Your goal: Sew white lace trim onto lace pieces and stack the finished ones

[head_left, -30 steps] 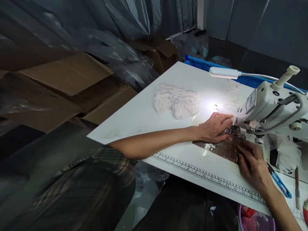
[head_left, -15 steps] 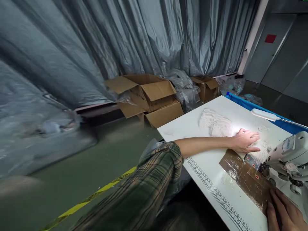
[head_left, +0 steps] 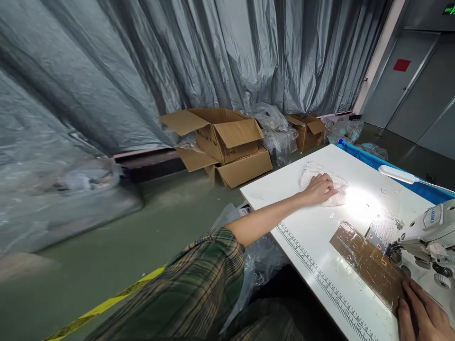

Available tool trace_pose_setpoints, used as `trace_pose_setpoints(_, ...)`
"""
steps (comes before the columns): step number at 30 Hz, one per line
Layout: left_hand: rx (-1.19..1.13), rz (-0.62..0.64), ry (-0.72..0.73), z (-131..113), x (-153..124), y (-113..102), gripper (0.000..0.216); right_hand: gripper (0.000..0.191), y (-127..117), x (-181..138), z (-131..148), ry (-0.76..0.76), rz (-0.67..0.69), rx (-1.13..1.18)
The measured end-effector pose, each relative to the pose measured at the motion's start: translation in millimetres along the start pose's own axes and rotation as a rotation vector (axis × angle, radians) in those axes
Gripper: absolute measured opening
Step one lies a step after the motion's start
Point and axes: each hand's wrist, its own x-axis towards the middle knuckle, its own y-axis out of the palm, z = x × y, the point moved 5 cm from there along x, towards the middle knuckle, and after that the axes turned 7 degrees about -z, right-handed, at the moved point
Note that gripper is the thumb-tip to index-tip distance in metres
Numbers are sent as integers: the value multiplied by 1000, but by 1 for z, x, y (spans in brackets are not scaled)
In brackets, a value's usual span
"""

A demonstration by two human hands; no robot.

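Note:
My left hand [head_left: 318,190] reaches across the white table and lies on a pile of white lace fabric [head_left: 308,171], its fingers bent together in a pinch on the lace. At the lower right, my right hand [head_left: 423,308] rests with fingers stretched flat at the near end of a brown tape-covered plate [head_left: 366,263]. Beside the plate stands the head of a white sewing machine [head_left: 432,225], partly cut off by the frame edge. Another piece of white lace [head_left: 386,226] lies close to its needle area.
A printed ruler scale [head_left: 320,279] runs along the near edge of the table [head_left: 265,193]. A white-handled tool or lamp arm [head_left: 398,174] spans the blue cloth [head_left: 369,163] at the far side. Cardboard boxes [head_left: 245,168] and plastic bags [head_left: 275,128] lie on the floor beyond.
My left hand has moved left, away from the sewing machine, onto the lace pile. Its fingers were spread and are now drawn together. My right hand stays by the brown plate.

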Motion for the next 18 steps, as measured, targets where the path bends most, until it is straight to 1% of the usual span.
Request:
trace_pose_setpoints(3,-79,-35,0,1,-3,-1,26,45,-1,2,0,33,44,6)
trace_pose_setpoints(6,-162,-89,-1,-1,-4,-7,27,42,-9,13,8,54,47,25)
trace_pose_setpoints(8,-230,-129,7,-7,-5,-10,25,40,-19,23,15,89,-5,72)
trace_pose_setpoints(9,-267,-140,16,-12,-6,-11,23,38,-25,28,17,122,-59,111)
trace_pose_setpoints(10,-298,-141,30,-19,-8,-11,21,36,-32,33,20,143,-110,159)
trace_pose_setpoints(11,-345,-121,44,-28,-11,-9,20,35,-36,37,23,157,-118,190)
trace_pose_setpoints(13,-491,-9,68,-51,-22,-2,21,43,-39,42,29,192,-82,251)
trace_pose_setpoints(14,-654,105,61,-64,-31,3,21,51,-40,45,32,228,-49,278)
trace_pose_setpoints(15,-821,245,51,-79,-41,9,25,60,-40,47,35,283,-19,313)
trace_pose_setpoints(16,-957,353,33,-93,-52,13,32,68,-41,49,38,351,3,358)
trace_pose_setpoints(17,-1049,447,12,-106,-63,16,38,71,-40,52,42,426,36,427)
trace_pose_setpoints(18,-1114,502,-17,-117,-73,17,41,70,-40,55,47,510,58,515)
